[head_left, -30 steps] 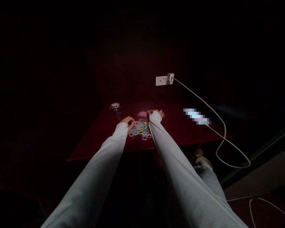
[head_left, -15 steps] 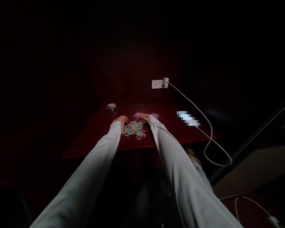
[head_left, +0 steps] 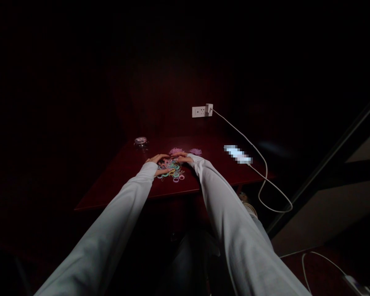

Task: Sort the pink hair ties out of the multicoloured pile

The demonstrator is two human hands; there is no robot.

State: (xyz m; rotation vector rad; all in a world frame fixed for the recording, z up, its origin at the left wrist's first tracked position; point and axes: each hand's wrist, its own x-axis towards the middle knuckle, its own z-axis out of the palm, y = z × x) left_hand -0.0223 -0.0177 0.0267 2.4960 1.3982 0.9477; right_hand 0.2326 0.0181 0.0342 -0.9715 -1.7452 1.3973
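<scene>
A loose pile of small pastel hair ties in several colours lies on the dark red table. My left hand curves around its left side, the thumb apart from the stretched fingers. From the right, my right hand reaches over the pile's far right edge with its fingers extended and apart. Neither hand visibly grips anything. Just beyond the fingers sit a pink heap and a purple heap of small pieces, too small to make out.
A clear jar with a lid stands at the back left. To the right lies a pixelated phone, its white cable running to a charger in the wall socket. The cable loops over the table's right edge.
My left hand has opened from bunched fingers and spread around the pile. My right hand has drawn back from between the pink and purple heaps to the pile. The view has shifted slightly.
</scene>
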